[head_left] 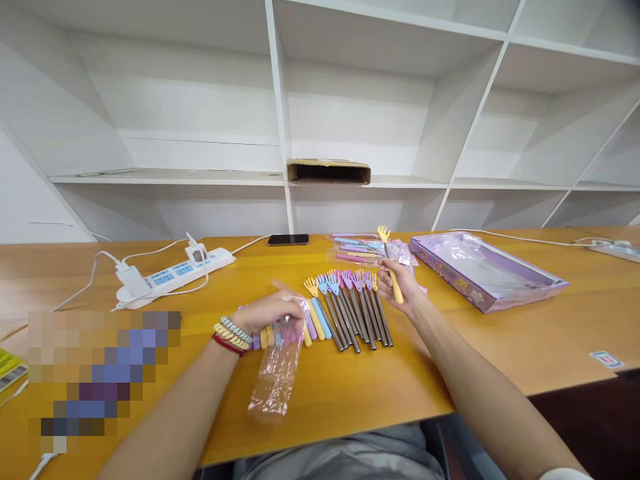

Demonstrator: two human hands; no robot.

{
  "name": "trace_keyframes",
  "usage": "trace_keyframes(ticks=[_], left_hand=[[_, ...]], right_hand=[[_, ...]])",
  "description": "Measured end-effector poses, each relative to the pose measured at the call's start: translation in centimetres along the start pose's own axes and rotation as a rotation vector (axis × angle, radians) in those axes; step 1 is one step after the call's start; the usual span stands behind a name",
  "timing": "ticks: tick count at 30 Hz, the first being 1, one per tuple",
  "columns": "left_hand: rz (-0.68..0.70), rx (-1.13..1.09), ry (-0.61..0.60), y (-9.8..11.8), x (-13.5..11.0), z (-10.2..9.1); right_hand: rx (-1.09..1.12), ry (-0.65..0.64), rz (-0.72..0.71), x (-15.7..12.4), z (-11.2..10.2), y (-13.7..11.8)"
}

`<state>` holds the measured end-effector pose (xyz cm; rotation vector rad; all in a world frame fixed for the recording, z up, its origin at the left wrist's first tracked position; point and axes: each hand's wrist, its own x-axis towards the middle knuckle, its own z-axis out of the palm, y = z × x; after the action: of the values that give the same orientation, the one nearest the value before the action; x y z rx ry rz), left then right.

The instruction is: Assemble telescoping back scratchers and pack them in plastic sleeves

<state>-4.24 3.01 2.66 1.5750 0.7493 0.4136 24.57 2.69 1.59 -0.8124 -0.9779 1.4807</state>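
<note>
My right hand (401, 288) is closed on a yellow back scratcher (395, 280) with a small hand-shaped head, held up off the table. In my left hand (274, 314) is a clear plastic bag (277, 373), pinched at its upper part and hanging toward the table's front edge. Between the hands lie several hand-shaped heads on metal rods (356, 310), in yellow, blue, pink and purple. Coloured handles (316, 320) lie beside them on the left, partly hidden by my left hand and the bag.
Behind the rods lie packaged pieces in clear bags (357, 248). A purple open box (450, 280) with plastic film stands to the right. At left is a white power strip (173, 277) with cables; a black phone (289, 239) lies at the back. A cardboard box (329, 172) sits on the shelf.
</note>
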Motion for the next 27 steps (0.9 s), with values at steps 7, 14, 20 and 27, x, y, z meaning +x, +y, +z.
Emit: trace_keyframes(ticks=[7,14,20,27], left_hand=[[-0.094,-0.085,0.31,-1.0,1.0,-0.8],[0.066,-0.092,0.77,-2.0,2.0,-1.5],[0.356,0.009,1.125,-1.6,2.3,-1.0],[0.431,0.197,0.568,0.3,1.6,6.2]], right_hand=[[-0.195,0.176,-0.145,0.8,-0.8,1.4],[-0.19,0.119,-0.103,0.6,-0.5,1.8],[-0.179,0.058,-0.019,0.1,0.7,2.1],[-0.067,-0.298,-0.016,-1.2,3.2,3.5]])
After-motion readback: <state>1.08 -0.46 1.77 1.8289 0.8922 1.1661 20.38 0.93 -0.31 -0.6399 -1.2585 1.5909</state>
